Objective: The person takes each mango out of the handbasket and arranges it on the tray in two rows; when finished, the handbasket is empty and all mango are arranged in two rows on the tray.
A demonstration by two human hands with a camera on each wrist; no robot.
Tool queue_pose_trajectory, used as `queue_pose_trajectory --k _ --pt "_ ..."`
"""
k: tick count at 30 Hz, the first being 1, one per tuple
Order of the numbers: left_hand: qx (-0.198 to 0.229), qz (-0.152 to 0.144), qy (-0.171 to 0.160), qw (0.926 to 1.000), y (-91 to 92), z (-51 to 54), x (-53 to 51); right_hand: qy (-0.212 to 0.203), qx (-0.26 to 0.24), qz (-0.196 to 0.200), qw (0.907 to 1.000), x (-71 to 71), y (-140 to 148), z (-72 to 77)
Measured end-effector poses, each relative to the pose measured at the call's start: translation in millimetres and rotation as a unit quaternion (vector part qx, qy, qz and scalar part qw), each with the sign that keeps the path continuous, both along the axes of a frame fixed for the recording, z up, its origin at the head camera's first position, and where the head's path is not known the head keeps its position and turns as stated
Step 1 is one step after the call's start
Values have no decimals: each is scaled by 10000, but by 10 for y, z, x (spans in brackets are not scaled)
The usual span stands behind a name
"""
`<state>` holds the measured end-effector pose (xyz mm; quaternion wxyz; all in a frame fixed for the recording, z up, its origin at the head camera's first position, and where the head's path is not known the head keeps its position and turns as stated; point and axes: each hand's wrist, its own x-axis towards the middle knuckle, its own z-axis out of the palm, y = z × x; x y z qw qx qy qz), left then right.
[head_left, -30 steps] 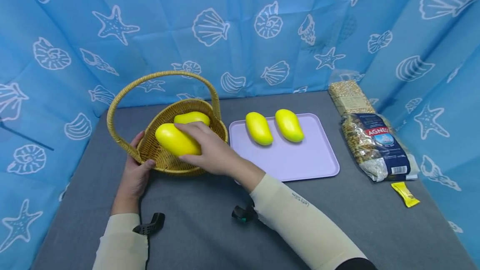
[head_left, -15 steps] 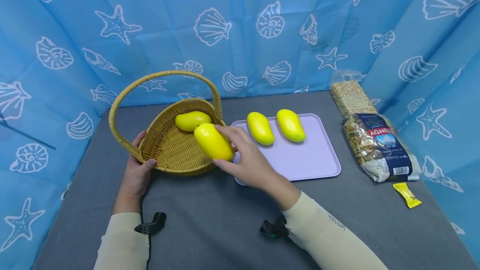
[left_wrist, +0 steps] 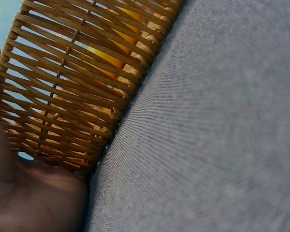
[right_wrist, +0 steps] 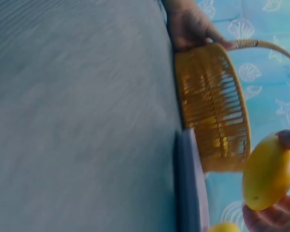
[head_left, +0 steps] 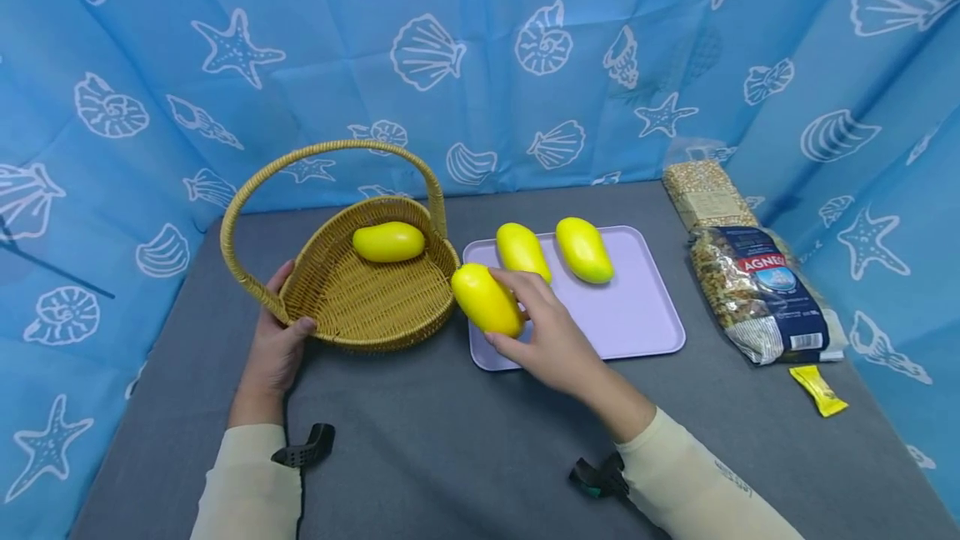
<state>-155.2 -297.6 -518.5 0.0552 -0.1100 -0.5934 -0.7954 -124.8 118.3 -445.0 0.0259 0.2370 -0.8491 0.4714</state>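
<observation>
My right hand (head_left: 551, 340) grips a yellow mango (head_left: 487, 300) above the left front part of a lilac tray (head_left: 622, 323). In the right wrist view the held mango (right_wrist: 268, 174) is raised, with fingers on either side of it. The left hand (head_left: 276, 348) holds the left side of a wicker basket (head_left: 367, 336), thumb over its rim. One mango (head_left: 388, 242) lies inside the basket towards the back. Two more mangoes, a left one (head_left: 522, 250) and a right one (head_left: 584, 250), rest on the tray. The left wrist view has the basket's woven wall (left_wrist: 72, 87) close up.
At the right stand a bag of grains (head_left: 707, 194) and an AGNESI bag (head_left: 765, 294). A small yellow packet (head_left: 818, 391) lies in front of them. The grey cloth (head_left: 435, 457) covers the table, and a blue shell-print curtain (head_left: 480, 65) hangs behind.
My right hand has carried the mango out of the basket, rightwards to above the tray's left side. The left hand keeps its hold on the basket.
</observation>
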Motion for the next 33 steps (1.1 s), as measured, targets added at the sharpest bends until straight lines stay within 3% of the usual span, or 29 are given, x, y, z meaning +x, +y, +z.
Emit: queue_pose_trajectory --k 9,17,27,33 --pt "23 52 -55 10000 26 3 -8 -576 870 -422 9936 40 329 -113" --pt "47 72 -35 10000 27 1 -10 -825 1498 -596 9835 4 409 -175" --pt "14 127 -128 9998 41 24 -7 -1159 1126 -356 9862 0 478 -161" --pt "15 149 -94 9998 21 5 0 -1140 1119 -404 9863 -13 460 -148"
